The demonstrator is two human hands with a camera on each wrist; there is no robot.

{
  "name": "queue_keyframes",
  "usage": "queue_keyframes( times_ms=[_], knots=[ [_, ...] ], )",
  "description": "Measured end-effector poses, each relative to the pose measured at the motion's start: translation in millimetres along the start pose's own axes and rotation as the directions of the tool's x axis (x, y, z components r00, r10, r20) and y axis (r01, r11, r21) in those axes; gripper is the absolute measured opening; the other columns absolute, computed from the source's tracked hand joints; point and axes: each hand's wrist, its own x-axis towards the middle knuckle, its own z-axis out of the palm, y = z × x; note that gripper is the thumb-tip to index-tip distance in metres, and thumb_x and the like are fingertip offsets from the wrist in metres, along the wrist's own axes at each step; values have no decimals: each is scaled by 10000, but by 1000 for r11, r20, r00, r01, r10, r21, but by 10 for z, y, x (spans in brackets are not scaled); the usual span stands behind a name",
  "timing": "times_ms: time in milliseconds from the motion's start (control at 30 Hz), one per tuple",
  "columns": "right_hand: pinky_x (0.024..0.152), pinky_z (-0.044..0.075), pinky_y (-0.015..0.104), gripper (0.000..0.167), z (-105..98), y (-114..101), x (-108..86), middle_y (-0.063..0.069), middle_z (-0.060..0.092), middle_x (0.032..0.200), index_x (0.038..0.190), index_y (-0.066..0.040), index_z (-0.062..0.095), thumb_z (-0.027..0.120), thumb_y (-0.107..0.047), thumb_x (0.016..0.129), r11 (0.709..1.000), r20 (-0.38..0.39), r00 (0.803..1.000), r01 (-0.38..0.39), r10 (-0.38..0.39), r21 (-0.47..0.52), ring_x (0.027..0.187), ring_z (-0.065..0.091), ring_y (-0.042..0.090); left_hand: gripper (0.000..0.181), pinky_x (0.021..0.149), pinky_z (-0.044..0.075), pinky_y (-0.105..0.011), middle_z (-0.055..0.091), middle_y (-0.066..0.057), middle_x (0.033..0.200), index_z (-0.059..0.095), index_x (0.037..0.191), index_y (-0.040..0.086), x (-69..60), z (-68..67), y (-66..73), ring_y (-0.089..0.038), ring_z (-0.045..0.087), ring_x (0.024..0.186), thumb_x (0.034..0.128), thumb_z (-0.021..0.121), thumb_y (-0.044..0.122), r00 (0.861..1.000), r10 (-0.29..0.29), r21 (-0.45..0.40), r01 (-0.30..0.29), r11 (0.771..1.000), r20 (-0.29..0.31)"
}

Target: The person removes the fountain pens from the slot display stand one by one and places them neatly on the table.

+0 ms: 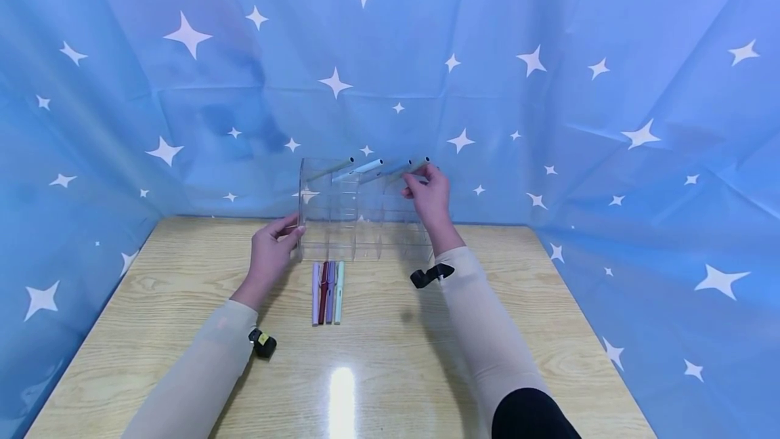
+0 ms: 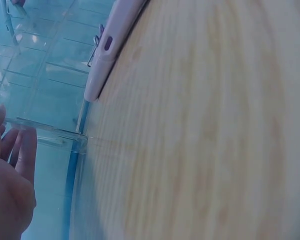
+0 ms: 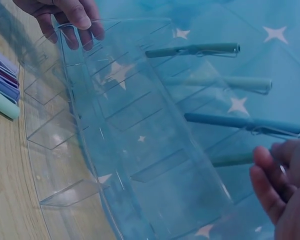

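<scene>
A clear acrylic pen organizer [image 1: 368, 249] with several compartments stands at the back of the table. My left hand [image 1: 271, 253] grips its left side panel, thumb in front; in the left wrist view the fingers [image 2: 26, 155] lie against the panel edge. At the upper right of the organizer, my right hand [image 1: 430, 196] pinches a green pen [image 3: 232, 160], whose far end the fingers hide in the right wrist view. Three more pens lean in the upper compartments: a green pen [image 3: 210, 49], a pale pen [image 3: 240, 83] and a blue pen [image 3: 230, 122].
In front of the organizer, several capped pens lie side by side on the wooden table [image 1: 390, 351]: a lilac pen [image 1: 315, 293], a dark red pen [image 1: 323, 293], a purple pen [image 1: 330, 293] and a mint pen [image 1: 338, 293]. A blue star-patterned curtain [image 1: 390, 39] hangs close behind.
</scene>
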Motion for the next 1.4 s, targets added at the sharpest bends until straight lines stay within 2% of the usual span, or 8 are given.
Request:
queue_keyframes(
  times_ms=[300, 467, 600, 833, 967, 1100, 1200, 1400],
  knots=[
    [706, 655, 299, 158, -9, -16, -5, 39, 730, 1074, 1186, -38, 721, 759, -147, 1077, 992, -129, 990, 68, -53, 110, 797, 719, 188, 393, 778, 635, -161, 777, -191, 1291, 740, 1419, 55, 2, 4, -8, -94, 706, 1030, 1036, 808, 117, 1000, 19, -5, -19, 1000, -7],
    [804, 660, 364, 169, -51, -26, -3, 28, 729, 1017, 1143, -31, 716, 778, -169, 1069, 984, -223, 969, 134, -104, 122, 900, 727, 192, 391, 798, 623, -142, 775, -212, 1289, 737, 1421, 42, 3, 1, -15, -113, 711, 1055, 1043, 802, 116, 999, 35, -2, -35, 999, -12],
    [799, 628, 295, 147, -83, -46, 3, -1, 702, 958, 1106, -33, 717, 800, -140, 1048, 977, -296, 946, 177, -135, 120, 877, 677, 154, 392, 801, 622, -140, 773, -219, 1291, 736, 1423, 41, 2, 5, -11, -141, 714, 1070, 1043, 801, 112, 999, 31, -5, -31, 1000, -11],
    [803, 602, 259, 194, -143, -103, -14, 2, 705, 955, 1182, 59, 703, 777, -54, 1043, 954, -352, 920, 245, -173, 171, 873, 665, 145, 387, 810, 625, -144, 773, -220, 1290, 736, 1423, 41, -2, 6, 7, -131, 711, 1070, 1045, 796, 105, 1000, 22, -5, -22, 1000, -14],
    [889, 648, 307, 242, -191, -119, -46, 104, 716, 1017, 1240, 122, 671, 735, -38, 1069, 933, -362, 911, 288, -197, 217, 927, 691, 181, 377, 800, 618, -134, 776, -224, 1280, 744, 1410, 38, -5, 9, 10, -107, 711, 1046, 1042, 800, 104, 1000, 26, -2, -26, 1000, -17],
    [938, 667, 350, 192, -229, -148, -97, 191, 692, 1068, 1254, 46, 697, 699, -66, 1098, 918, -345, 917, 299, -201, 260, 978, 700, 235, 386, 796, 606, -118, 774, -226, 1287, 739, 1417, 39, -6, 8, 7, -71, 699, 1028, 1044, 801, 117, 999, 27, 2, -27, 1000, -17],
    [927, 675, 355, 156, -249, -161, -136, 177, 686, 1072, 1243, -33, 727, 703, -91, 1100, 920, -319, 931, 271, -177, 282, 989, 698, 251, 392, 795, 610, -122, 774, -227, 1286, 737, 1419, 37, -1, 7, -1, -54, 698, 1018, 1040, 805, 114, 1000, 26, -4, -26, 1000, -18],
    [882, 685, 345, 240, -274, -154, -227, 80, 696, 1051, 1266, 74, 685, 731, -66, 1078, 921, -243, 964, 187, -106, 340, 962, 697, 210, 404, 789, 630, -152, 773, -216, 1291, 734, 1425, 46, 1, 7, -5, -74, 706, 1018, 1034, 811, 110, 1000, 15, -10, -15, 1000, -17]
  ],
)
